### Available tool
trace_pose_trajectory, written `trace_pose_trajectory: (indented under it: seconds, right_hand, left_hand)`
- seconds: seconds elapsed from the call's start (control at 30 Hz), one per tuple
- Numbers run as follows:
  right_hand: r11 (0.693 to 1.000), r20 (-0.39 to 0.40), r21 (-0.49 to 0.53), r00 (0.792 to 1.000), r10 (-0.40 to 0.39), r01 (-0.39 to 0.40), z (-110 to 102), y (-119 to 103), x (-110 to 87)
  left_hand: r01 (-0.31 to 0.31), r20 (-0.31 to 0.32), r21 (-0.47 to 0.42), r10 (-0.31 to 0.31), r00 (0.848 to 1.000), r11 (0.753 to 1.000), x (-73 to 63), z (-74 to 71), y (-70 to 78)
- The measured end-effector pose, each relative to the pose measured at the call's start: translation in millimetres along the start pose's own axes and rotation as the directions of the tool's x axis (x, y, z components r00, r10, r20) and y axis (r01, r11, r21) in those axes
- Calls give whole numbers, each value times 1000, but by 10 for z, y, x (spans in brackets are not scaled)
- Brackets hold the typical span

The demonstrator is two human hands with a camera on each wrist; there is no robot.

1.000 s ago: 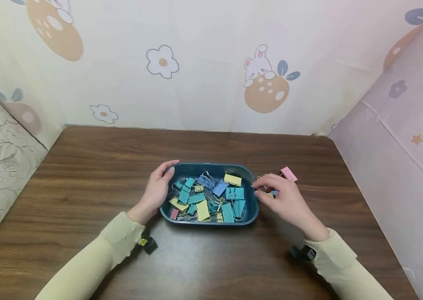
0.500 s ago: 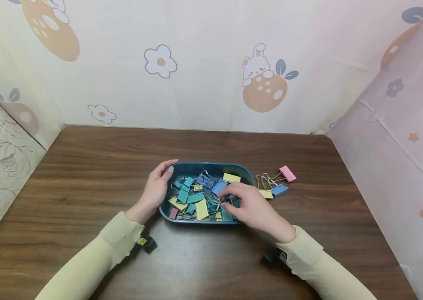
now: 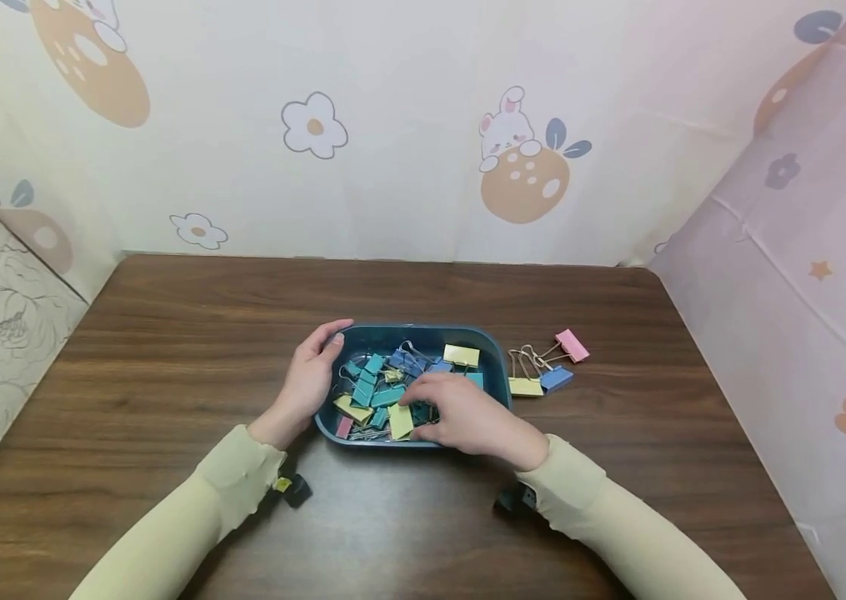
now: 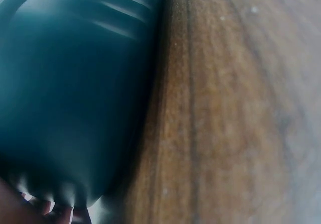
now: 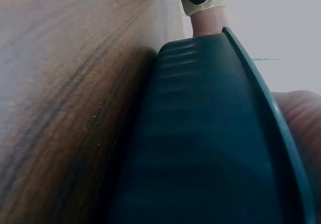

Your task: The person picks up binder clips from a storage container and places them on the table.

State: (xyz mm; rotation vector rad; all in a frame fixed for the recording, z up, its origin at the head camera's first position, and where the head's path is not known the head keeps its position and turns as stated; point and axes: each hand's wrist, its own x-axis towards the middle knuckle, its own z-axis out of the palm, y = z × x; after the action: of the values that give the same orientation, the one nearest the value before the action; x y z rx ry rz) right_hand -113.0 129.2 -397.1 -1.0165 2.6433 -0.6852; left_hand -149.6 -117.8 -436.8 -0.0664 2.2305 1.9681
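Observation:
A dark teal plastic tray holds a pile of binder clips in teal, blue, yellow and pink. My left hand grips the tray's left end, thumb over the rim and fingers outside; the tray's outer wall fills much of the left wrist view. Inside the tray, low over the clips, is my right hand. Its thumb and forefinger stand apart, right at the edges of a yellow binder clip. The other right fingers are hidden behind the hand.
To the right of the tray, a pink binder clip, a blue one and a yellow one lie on the wooden table. A patterned curtain hangs behind the far edge.
My right hand has moved left, from the loose clips beside the tray, across its right end, to the yellow clip inside. The left hand stays on the tray's left end.

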Motion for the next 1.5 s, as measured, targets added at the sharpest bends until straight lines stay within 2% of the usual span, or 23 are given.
trace_pose_trajectory:
  seconds: [0.2,0.43,0.73,0.93,1.13,1.5]
  right_hand:
    - [999,21,-31,999,44,-43,40,-29,69]
    - [999,40,-24,998,45,-44,42,-27,97]
    - [998,60,66,998,17,-21,14,32,97]
    - [991,39,130,999,-22,17,-65,49,85]
    - [987,21,159,1000,-23,19,-125,57,58]
    - [979,-89,187,994,-62,78,-239,86,-46]
  left_hand:
    - [5,5,1,-5,1000,1000,2,-1,-30]
    - [3,-2,0,-3,1000,1000,9,-5,-34]
    - [-10,-4,-2,10,1000,1000,-6,3,-15]
    - [-22,-2,4,22,1000,1000,11,-4,-10]
    - [-21,4,3,21,1000,1000,21,-15,-13]
    - [-14,1,-4,14,1000,1000,-1,0,5]
